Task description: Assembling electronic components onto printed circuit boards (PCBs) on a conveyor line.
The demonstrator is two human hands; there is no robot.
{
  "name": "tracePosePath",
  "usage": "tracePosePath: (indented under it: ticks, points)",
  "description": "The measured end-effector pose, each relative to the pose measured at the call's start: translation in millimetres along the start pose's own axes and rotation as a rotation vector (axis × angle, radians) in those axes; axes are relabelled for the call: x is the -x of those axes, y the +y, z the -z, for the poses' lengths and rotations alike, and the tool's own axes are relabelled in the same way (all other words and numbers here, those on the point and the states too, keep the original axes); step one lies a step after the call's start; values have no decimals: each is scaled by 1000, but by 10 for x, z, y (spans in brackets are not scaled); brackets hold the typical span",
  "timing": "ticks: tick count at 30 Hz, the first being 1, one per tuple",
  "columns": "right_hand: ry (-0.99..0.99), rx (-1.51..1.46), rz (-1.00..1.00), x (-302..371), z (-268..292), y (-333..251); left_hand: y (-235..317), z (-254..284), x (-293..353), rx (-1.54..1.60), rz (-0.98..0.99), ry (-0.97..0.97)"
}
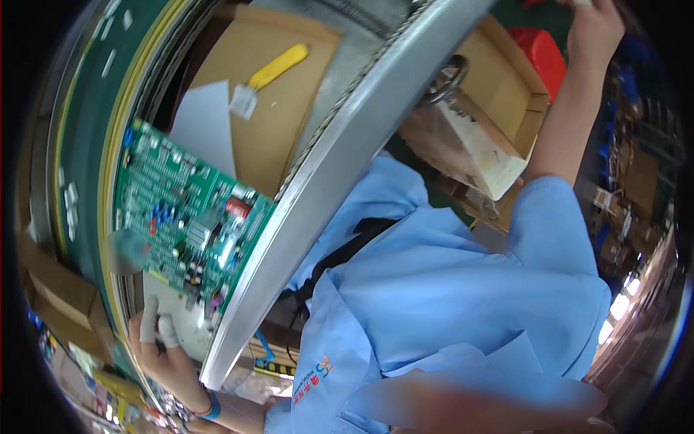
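A green circuit board, populated with many components, lies tilted across the line between a yellow-edged rail and a broad metal rail. My left hand is just below the board's lower corner, beside a pale plate. White covers sit on two of its fingers, which are apart with nothing visible between them; a band circles the wrist. Far off at the upper right, my right hand reaches past a red bin. The top edge cuts off its fingers, one with a white cover, so what they hold is hidden.
A yellow-handled tool and a white sheet lie on brown cardboard. The metal rail runs between my body and the board. Beside me is an open cardboard box. A green belt carries small white pieces.
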State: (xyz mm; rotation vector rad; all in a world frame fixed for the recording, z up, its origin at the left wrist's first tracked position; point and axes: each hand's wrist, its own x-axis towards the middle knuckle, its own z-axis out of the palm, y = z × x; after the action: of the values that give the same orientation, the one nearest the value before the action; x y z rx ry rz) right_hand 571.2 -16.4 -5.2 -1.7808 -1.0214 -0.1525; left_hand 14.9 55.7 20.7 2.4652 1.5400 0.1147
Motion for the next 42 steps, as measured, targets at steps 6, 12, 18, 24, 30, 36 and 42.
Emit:
tracePosePath:
  ticks: [6, 12, 18, 24, 30, 36, 42]
  points:
    - [29, 116, -197, 349, 658, 536, 36, -34, -206, -82, -113, 114]
    - [-396, -172, 80, 129, -577, -87, 206, 59, -50, -28, -83, 179]
    - [-779, -44, 687, -19, -2196, -1293, -163, 52, 399, -20, 70, 253]
    - [-741, -58, 992, -59, -3326, -2079, -427, -63, 673, 46, 197, 352]
    - [-1210, -239, 897, 561, -3912, -2637, -636, -247, 783, 122, 219, 475]
    - [-1260, -329, 764, 906, -4299, -2483, -842, -381, 767, 128, 242, 497]
    - [-1185, -420, 672, 976, -3589, -2702, -856, -466, 723, 113, 219, 555]
